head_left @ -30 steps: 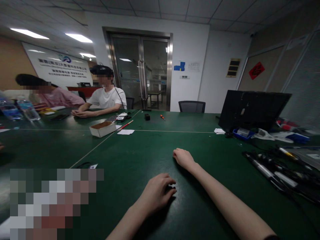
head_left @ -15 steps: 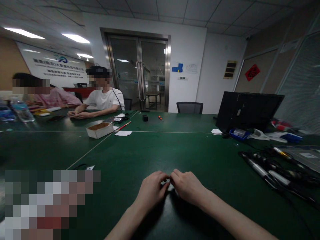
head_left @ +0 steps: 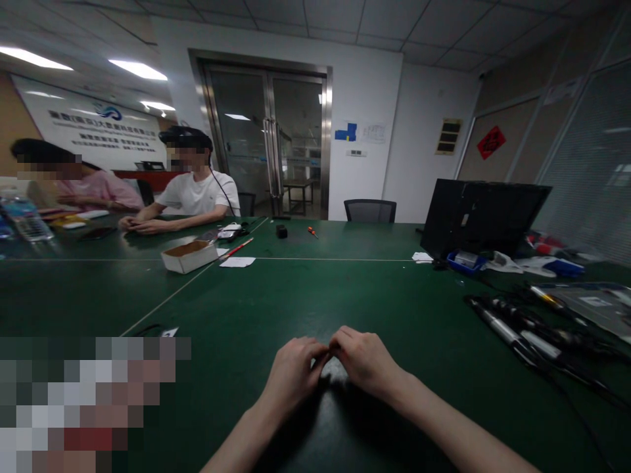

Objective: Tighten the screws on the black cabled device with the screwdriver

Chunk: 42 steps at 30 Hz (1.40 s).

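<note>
Just above the near part of the green table, my left hand and my right hand meet at their fingertips. The left thumb and fingers are closed in a pinch. My right hand is curled, its fingers pressed together and pointing at the left fingertips. Anything held where they meet is too small or too hidden to make out. Dark shadows of both hands fall on the tabletop below.
At right lie a dark monitor, a blue tray and several black-and-silver rods with cables. Farther off are an open box, paper and a screwdriver. Two people sit at the far left; a blurred patch covers the near left.
The whole view has shifted slightly, so the room sits a little farther left. My fingertips remain together; a pale patch between them earlier no longer shows.
</note>
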Available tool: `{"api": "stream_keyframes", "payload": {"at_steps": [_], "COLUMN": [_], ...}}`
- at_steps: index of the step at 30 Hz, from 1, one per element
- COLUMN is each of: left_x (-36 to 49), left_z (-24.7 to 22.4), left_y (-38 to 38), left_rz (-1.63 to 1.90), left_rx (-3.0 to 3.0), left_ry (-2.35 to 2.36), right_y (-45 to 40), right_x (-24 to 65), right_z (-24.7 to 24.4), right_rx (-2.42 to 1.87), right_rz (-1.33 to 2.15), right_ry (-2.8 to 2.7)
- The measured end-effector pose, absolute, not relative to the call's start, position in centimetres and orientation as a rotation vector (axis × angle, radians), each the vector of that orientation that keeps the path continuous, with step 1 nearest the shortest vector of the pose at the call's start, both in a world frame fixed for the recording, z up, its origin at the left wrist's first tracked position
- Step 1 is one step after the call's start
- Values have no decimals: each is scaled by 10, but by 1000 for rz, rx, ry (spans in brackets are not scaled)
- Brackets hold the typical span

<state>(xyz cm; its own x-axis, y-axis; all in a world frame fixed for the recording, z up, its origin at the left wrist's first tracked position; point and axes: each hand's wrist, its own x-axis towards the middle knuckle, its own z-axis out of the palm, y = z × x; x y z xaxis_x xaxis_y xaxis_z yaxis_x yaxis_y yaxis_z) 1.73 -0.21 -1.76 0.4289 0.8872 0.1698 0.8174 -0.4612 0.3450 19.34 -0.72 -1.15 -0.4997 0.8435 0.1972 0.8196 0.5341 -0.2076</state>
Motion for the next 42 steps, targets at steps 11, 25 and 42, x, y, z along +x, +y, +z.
{"api": "stream_keyframes", "payload": {"at_steps": [11, 25, 42], "left_x": [18, 18, 17], "left_z": [-12, -9, -10], "left_y": [-6, -7, -7], "left_rz": [598, 537, 507], "left_rx": [2435, 2399, 2390], "left_ry": [1394, 1383, 1388], "right_y": [-38, -42, -42], "right_x": [204, 460, 504], "right_z": [8, 16, 22], "right_rx": [-1318, -2194, -2470], "right_rz": [-66, -3, 146], "right_ry": [-2530, -1980, -1879]}}
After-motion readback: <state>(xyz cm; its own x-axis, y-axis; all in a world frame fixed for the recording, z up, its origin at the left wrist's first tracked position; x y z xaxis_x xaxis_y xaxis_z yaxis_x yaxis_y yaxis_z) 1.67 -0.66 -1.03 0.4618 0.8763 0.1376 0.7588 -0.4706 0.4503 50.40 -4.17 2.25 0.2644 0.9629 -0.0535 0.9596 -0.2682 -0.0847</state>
